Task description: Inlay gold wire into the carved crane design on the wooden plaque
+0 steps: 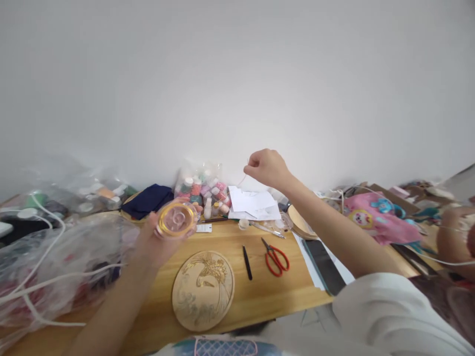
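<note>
A clear spool wound with golden thread (175, 219) is held up in my left hand (159, 242), over the left part of the table. My right hand (267, 167) is raised higher, its fingers pinched on a thin pale strand (244, 179) that runs down toward the left. Below the spool lies a round embroidered piece (203, 290) with a golden bird pattern. Black tweezers (247, 263) and red-handled scissors (275, 257) rest to the right of it on the wooden table.
Plastic bags (70, 257) with white cords fill the left side. Small bottles in a bag (208, 193) and white papers (254, 203) stand at the back. A dark phone (323, 264) and a pink cloth bag (378, 217) lie right. Another person's arm (454, 237) shows far right.
</note>
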Demonstrator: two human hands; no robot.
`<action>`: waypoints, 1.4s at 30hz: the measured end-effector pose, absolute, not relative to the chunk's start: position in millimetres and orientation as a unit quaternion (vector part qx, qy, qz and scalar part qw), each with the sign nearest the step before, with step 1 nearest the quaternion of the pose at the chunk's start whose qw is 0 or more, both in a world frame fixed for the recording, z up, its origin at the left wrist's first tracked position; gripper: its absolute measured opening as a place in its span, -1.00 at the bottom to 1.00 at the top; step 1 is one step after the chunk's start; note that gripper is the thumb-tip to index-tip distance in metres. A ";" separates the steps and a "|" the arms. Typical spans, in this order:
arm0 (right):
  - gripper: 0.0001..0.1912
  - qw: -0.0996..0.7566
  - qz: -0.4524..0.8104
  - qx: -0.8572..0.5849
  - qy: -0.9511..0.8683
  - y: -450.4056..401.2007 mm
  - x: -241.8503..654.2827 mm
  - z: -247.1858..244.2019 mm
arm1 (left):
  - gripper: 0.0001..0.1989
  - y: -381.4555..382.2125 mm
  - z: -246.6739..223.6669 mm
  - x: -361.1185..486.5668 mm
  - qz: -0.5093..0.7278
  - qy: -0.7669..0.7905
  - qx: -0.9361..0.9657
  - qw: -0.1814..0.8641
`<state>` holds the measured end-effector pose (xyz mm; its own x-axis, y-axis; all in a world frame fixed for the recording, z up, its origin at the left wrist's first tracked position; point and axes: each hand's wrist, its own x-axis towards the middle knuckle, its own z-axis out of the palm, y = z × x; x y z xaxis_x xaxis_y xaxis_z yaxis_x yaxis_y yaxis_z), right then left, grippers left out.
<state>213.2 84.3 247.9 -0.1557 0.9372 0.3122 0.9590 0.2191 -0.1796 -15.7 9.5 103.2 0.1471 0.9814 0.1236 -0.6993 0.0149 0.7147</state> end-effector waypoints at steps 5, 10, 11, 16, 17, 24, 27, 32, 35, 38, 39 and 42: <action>-0.78 0.148 0.013 -0.669 -0.728 75.8 232.0 239.8 | -0.28 15.4 118.3 -3.2 0.706 0.246 0.162 0.644; -0.76 0.071 0.082 -0.655 -0.748 44.9 246.7 215.6 | -0.60 22.2 109.8 -4.1 0.741 0.254 0.129 0.608; -0.75 0.055 0.090 -0.651 -0.752 39.0 249.1 208.5 | -0.64 22.5 106.6 -5.5 0.748 0.255 0.122 0.600; -0.73 -0.031 0.160 -0.626 -0.762 20.7 256.0 168.0 | -0.70 17.4 99.0 -8.8 0.765 0.260 0.076 0.585; -0.73 -0.046 0.176 -0.620 -0.763 18.8 255.8 159.8 | -0.67 16.1 99.1 -7.9 0.762 0.260 0.068 0.589; -0.70 -0.116 0.207 -0.628 -0.741 11.1 249.7 116.7 | -0.45 14.8 96.7 4.2 0.705 0.268 0.054 0.655; -0.74 -0.121 0.189 -0.653 -0.723 10.0 252.5 105.6 | -0.38 16.3 95.3 6.7 0.682 0.284 0.068 0.670; -0.74 -0.101 0.176 -0.682 -0.702 7.5 257.8 86.5 | -0.24 12.5 95.2 6.6 0.645 0.280 0.098 0.704; -0.73 -0.084 0.186 -0.689 -0.696 5.1 254.9 73.3 | -0.16 8.1 100.1 7.7 0.614 0.245 0.128 0.740; -0.75 -0.067 0.196 -0.696 -0.688 1.9 247.3 62.0 | -0.13 6.7 108.4 10.8 0.577 0.228 0.158 0.769; -0.76 -0.060 0.199 -0.698 -0.685 0.5 244.8 59.1 | -0.13 7.1 111.1 12.3 0.571 0.229 0.166 0.771; -0.76 -0.033 0.204 -0.708 -0.675 -5.5 243.0 54.8 | -0.20 10.1 117.3 17.0 0.566 0.240 0.186 0.766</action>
<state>243.0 -5.5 54.8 0.0061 0.9424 -0.3345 0.9696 -0.0874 -0.2284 17.0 10.1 117.3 0.2441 0.9568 -0.1581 -0.7781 0.2905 0.5570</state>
